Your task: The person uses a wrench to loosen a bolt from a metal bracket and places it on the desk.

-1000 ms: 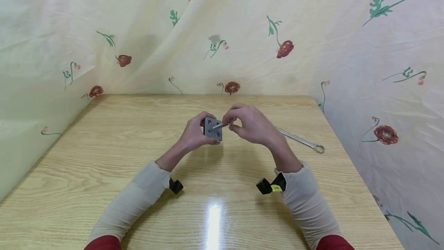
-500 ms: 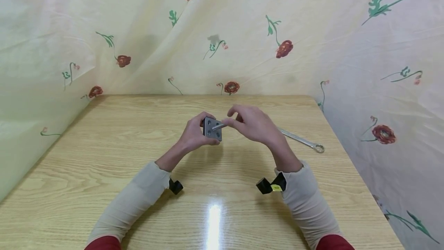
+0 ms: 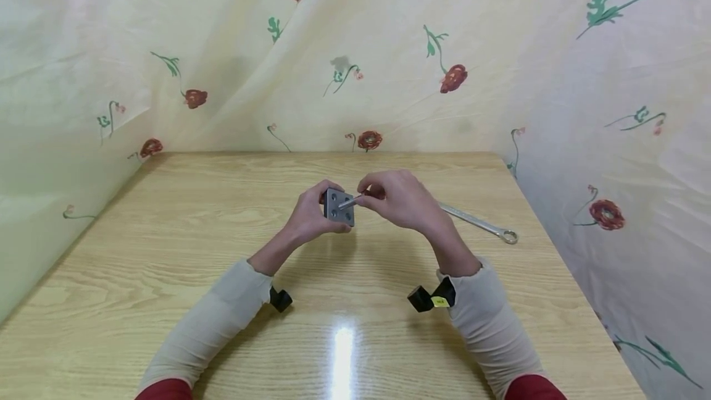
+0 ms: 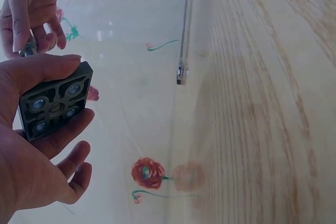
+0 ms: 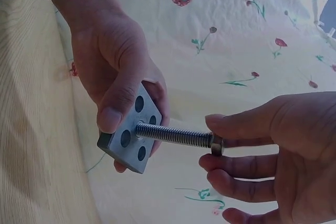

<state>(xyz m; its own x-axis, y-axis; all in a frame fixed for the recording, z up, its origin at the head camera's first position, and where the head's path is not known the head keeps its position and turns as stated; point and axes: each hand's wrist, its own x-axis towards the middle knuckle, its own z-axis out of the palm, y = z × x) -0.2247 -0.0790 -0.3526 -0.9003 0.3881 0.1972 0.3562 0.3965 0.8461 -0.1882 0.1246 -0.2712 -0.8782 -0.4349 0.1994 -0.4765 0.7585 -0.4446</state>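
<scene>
My left hand (image 3: 308,215) grips a square grey metal plate (image 3: 341,219) by its edges, thumb on one side and fingers on the other. Round holes sit near the plate's corners. A long threaded bolt (image 5: 178,136) stands out from the plate's middle hole. Its hex head (image 5: 217,144) lies between the thumb and fingertips of my right hand (image 3: 408,202), which pinch it. In the left wrist view, the plate's ribbed underside (image 4: 55,99) shows, with the bolt's end in the centre hole. Both hands hold the parts above the table.
A combination wrench (image 3: 480,223) lies on the wooden table (image 3: 222,301) to the right, partly hidden behind my right hand. Flowered cloth (image 3: 239,79) hangs along the back and sides. Black wrist cameras (image 3: 420,299) are strapped to both forearms.
My right fingers spread away from the bolt head half a second ago and have come back together on it. The left hand and plate stay nearly still.
</scene>
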